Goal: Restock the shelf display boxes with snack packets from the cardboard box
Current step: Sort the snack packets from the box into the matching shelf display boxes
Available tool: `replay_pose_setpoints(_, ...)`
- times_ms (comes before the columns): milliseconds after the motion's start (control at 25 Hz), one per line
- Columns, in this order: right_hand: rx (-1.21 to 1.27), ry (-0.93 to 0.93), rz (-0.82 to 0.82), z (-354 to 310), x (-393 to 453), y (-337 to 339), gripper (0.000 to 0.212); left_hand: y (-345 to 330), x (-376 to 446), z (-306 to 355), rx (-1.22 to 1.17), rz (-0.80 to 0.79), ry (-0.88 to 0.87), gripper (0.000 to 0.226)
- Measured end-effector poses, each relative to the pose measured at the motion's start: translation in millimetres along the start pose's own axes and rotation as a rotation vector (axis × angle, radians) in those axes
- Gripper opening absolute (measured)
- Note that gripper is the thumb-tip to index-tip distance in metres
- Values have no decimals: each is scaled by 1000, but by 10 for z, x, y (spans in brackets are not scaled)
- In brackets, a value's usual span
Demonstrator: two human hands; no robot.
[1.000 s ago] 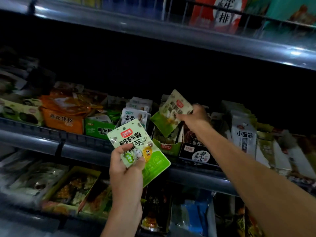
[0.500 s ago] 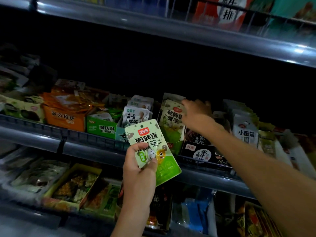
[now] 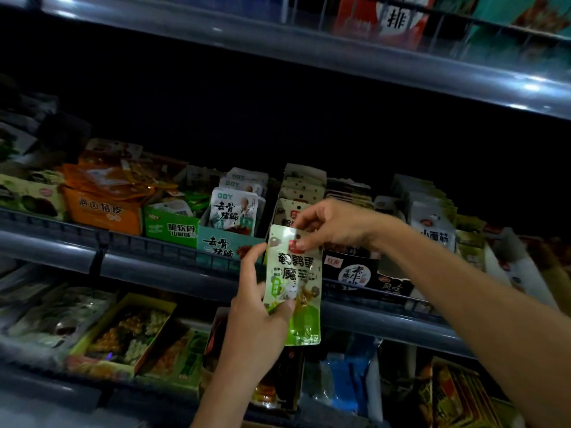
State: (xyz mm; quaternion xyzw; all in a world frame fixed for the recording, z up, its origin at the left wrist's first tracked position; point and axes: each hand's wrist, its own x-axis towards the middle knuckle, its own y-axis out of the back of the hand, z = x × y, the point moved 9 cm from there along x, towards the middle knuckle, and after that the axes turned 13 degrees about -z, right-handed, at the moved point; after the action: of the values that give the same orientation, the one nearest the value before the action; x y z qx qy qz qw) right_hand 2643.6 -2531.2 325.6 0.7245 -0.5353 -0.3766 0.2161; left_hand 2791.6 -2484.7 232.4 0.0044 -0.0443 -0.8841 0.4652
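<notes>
Green snack packet [image 3: 293, 279] upright in front of the middle shelf rail [image 3: 173, 267], held by both hands: left hand [image 3: 256, 307] grips its lower left edge, right hand [image 3: 333, 225] pinches the top edge. Matching packets [image 3: 301, 189] stand behind, apparently in a display box, dim.

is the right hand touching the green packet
Touching. The head view shows the right hand pinching the top edge of the green packet, thumb and fingertips on it.

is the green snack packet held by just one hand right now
No, both hands hold the green snack packet: the left hand grips its lower part and the right hand pinches its top edge.
</notes>
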Motion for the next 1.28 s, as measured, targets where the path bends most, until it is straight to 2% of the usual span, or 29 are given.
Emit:
replay_pose_setpoints(40,-13,-24,41,25,-26,68,22,12,7,-43,-44,31,13,80)
replay_pose_setpoints(80,-2,-28,159,44,-65,195,21,49,26,-94,-88,71,20,78)
replay_pose_setpoints(200,101,77,742,103,-330,743,26,175,60,-132,-41,169,33,64)
replay_pose_setpoints(280,23,88,890,112,-368,884,22,169,74,-116,32,159,51,52)
replay_pose_setpoints(400,-150,41,914,75,-249,852,32,86,71,-120,120,98,79,49)
replay_pose_setpoints(600,-285,24,1019,-3,-323,931,35,114,54,-89,217,102,59,65)
replay_pose_setpoints(640,-286,17,969,10,-272,904,34,125,51,-73,231,104,52,70)
replay_pose_setpoints(720,-324,-55,766,75,-58,715,34,114,54,-51,252,92,45,78)
replay_pose_setpoints(800,-309,-115,571,201,116,483,41,83,49,-40,260,72,40,85)
replay_pose_setpoints(840,-301,-119,528,235,141,390,48,71,50,-39,270,66,30,88)
replay_pose_setpoints(1000,-500,12,671,185,-186,105,62,27,91,-68,336,41,9,93)
replay_pose_setpoints(1080,-432,88,800,278,-548,-215,60,14,101,-119,389,47,35,92)
replay_pose_setpoints(1160,-244,128,875,609,-911,-799,53,-22,105,-271,453,25,116,80)
replay_pose_setpoints(1200,-174,95,849,902,-1016,-1207,49,-79,105,-396,487,-23,166,70)
replay_pose_setpoints(1280,-57,-80,638,1638,-1103,-2174,41,-276,45,-744,623,-211,279,56)
